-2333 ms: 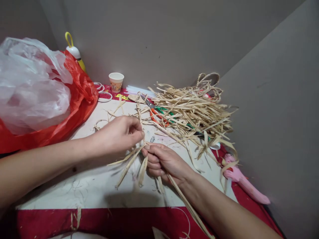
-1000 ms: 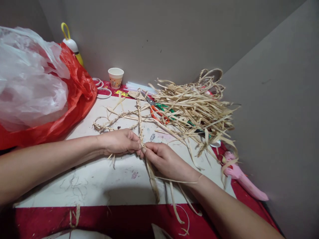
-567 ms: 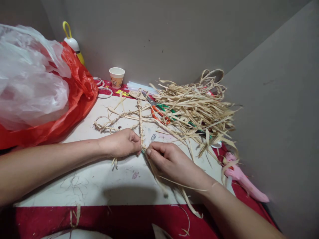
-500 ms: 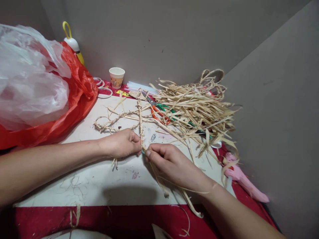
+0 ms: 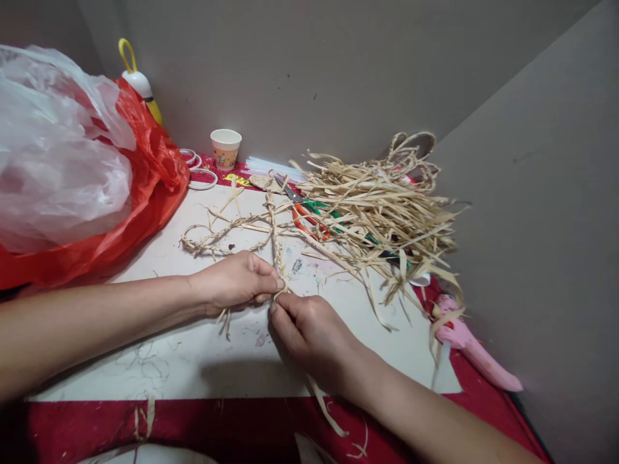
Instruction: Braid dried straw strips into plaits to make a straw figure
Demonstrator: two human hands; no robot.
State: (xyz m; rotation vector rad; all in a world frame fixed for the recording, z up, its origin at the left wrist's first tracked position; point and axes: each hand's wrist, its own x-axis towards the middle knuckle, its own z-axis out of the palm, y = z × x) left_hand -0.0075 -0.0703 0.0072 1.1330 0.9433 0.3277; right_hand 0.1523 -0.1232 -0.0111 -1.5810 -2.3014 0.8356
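My left hand [image 5: 236,280] pinches the tan braided fibre cord [image 5: 274,235], mid white rectangular board [image 5: 391,361] — likely keeping it tight; my right hand [image 5: 309,332] grips flat pale fibre strands [image 5: 326,412], fingers closed.

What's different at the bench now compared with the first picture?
The left hand has come down toward the person and now pinches the lower end of the braid. The right hand has shifted toward the person and slightly left, gripping loose strips; the long ones beside its forearm no longer show there. The scissors, cup and pink tool look unmoved.
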